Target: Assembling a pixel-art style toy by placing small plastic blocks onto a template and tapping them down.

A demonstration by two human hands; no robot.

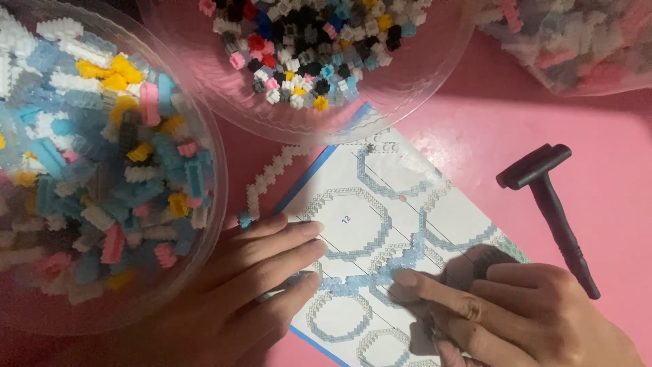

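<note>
Left hand flat, fingers spread on the printed pattern sheet; right hand loosely curled, forefinger pressing a pale-blue knobbly brick strip (lying across the sheet). Beyond: black plastic mallet, clear bowls of bricks, pink tabletop.

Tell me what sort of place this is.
Probably a hobby or craft table for building with tiny blocks. Clear bowls of small coloured bricks stand on a pink tabletop, both hands rest on a printed pattern sheet with a pale blue strip, and a small black hammer lies beside it.
</note>
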